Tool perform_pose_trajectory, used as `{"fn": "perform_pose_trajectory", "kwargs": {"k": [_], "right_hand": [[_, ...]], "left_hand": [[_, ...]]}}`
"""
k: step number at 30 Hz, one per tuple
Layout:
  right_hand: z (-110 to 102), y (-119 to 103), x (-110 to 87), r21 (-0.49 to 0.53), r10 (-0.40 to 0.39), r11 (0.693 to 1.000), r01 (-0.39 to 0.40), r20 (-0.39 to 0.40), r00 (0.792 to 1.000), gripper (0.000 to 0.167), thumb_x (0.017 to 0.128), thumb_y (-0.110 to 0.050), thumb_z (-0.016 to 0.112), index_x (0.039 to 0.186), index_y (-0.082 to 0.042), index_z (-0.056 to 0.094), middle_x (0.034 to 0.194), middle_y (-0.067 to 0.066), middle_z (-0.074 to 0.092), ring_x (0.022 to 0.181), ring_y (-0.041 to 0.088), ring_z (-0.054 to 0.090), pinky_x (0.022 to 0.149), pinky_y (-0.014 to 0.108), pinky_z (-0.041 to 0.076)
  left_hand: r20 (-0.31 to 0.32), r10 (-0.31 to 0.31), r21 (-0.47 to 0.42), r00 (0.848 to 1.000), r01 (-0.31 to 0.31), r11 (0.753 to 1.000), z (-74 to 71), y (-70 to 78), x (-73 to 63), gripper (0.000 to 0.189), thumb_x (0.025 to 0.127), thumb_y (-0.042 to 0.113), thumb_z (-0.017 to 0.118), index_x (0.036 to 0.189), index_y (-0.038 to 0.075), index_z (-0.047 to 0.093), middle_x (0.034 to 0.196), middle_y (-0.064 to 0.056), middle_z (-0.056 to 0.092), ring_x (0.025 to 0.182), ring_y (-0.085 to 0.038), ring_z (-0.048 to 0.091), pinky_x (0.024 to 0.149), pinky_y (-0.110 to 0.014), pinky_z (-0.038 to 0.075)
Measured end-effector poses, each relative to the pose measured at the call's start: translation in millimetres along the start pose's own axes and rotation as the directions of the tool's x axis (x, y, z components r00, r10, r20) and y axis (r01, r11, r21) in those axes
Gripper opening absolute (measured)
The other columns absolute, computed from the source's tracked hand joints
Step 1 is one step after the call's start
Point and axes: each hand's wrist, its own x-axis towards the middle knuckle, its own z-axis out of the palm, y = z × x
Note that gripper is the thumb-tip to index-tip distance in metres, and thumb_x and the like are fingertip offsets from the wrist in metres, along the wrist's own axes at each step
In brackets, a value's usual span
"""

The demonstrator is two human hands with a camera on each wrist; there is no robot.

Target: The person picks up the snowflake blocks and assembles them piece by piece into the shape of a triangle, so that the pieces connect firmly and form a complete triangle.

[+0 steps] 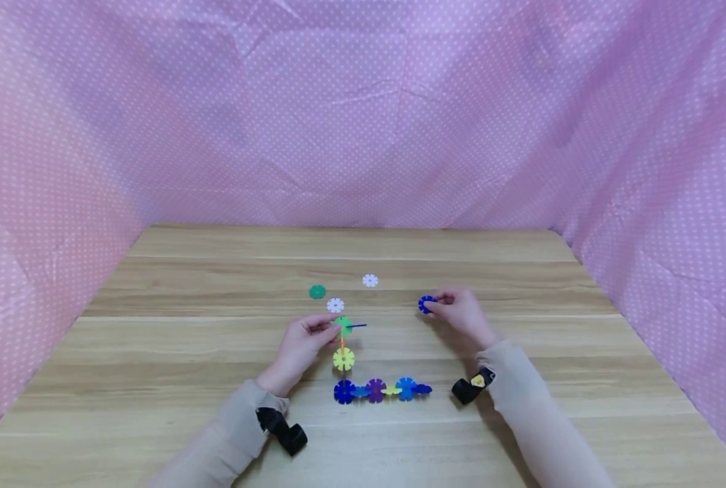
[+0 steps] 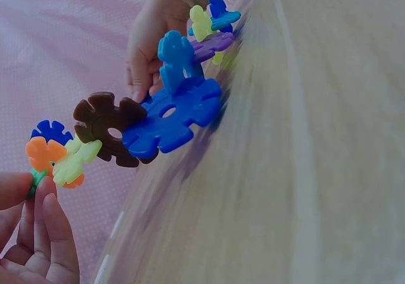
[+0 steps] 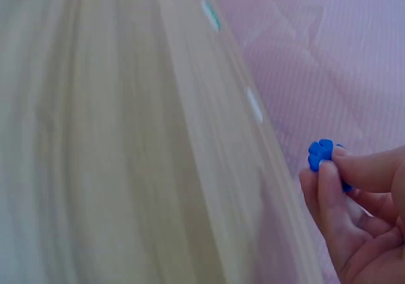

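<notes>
My left hand [image 1: 297,347] pinches a green snowflake disc [image 1: 346,328] between thumb and fingers. A dark blue disc [image 1: 358,325], seen edge-on, sticks out from its right side. Below it, an orange disc [image 1: 341,341] and a yellow disc [image 1: 343,360] join in a chain; the left wrist view also shows a brown disc [image 2: 95,123] in this line. At the corner, a blue disc [image 1: 344,392] links to a row with a purple disc [image 1: 375,391] and a light blue disc [image 1: 406,389]. Apart from the chain, my right hand [image 1: 464,320] pinches a separate blue snowflake disc [image 1: 426,304].
Beyond my left hand lie a loose green disc [image 1: 316,291], a white disc [image 1: 335,305] and another white disc [image 1: 370,280]. The wooden table [image 1: 216,271] is bordered by pink dotted cloth [image 1: 363,135] at the back and sides.
</notes>
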Motion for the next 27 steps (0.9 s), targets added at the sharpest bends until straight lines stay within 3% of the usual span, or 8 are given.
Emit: {"fn": "perform_pose_trajectory", "kwargs": {"k": [4,11,17,21,27], "right_hand": [[9.9,-7.2,-5.9,0.033,-0.013,0.999,0.012,0.023,1.0,0.014,0.088,-0.013,0.066,0.092,0.001,0.067,0.086,0.007,0.067,0.077,0.015,0.06,0.07,0.024,0.051],[26.2,-22.5,-18.1,0.033,-0.021,0.999,0.018,0.084,0.996,0.017,0.091,-0.018,0.064,0.097,-0.004,0.07,0.091,0.006,0.069,0.082,0.019,0.063,0.073,0.029,0.051],[40.7,-36.0,-29.9,0.031,-0.064,0.998,0.06,0.153,0.986,0.014,0.091,-0.011,0.061,0.1,-0.003,0.069,0.094,0.01,0.069,0.084,0.019,0.061,0.076,0.029,0.049],[49.3,-42.6,-36.6,0.065,-0.115,0.992,0.104,0.197,0.974,0.014,0.092,-0.011,0.06,0.097,-0.001,0.068,0.092,0.016,0.069,0.084,0.023,0.062,0.073,0.03,0.05],[58.3,-46.7,-42.2,0.107,-0.171,0.983,0.152,0.202,0.964,0.017,0.091,-0.009,0.061,0.103,0.002,0.065,0.085,0.021,0.068,0.077,0.028,0.065,0.061,0.022,0.049]], "left_hand": [[0.006,0.003,-0.002,1.0,-0.003,1.0,0.5,0.8,-0.3,0.026,0.089,0.004,0.062,0.115,0.004,0.066,0.089,-0.006,0.061,0.079,-0.014,0.059,0.073,-0.024,0.056],[-0.002,0.005,-0.012,1.0,-0.005,1.0,1.4,1.6,-1.6,0.027,0.089,0.002,0.062,0.116,0.002,0.066,0.088,-0.004,0.062,0.078,-0.012,0.059,0.072,-0.023,0.056],[-0.001,0.002,-0.011,1.0,-0.002,1.0,1.1,0.9,-2.0,0.027,0.089,0.003,0.062,0.116,0.003,0.066,0.089,-0.004,0.062,0.079,-0.013,0.058,0.071,-0.022,0.054],[0.001,0.004,-0.015,1.0,-0.004,1.0,1.1,1.7,-3.3,0.027,0.089,0.003,0.062,0.116,0.003,0.066,0.089,-0.004,0.062,0.079,-0.013,0.058,0.071,-0.022,0.054],[-0.012,0.009,-0.018,1.0,-0.009,1.0,2.8,3.9,-5.6,0.028,0.089,0.002,0.062,0.117,0.001,0.065,0.088,-0.004,0.063,0.079,-0.012,0.059,0.072,-0.023,0.055]]}}
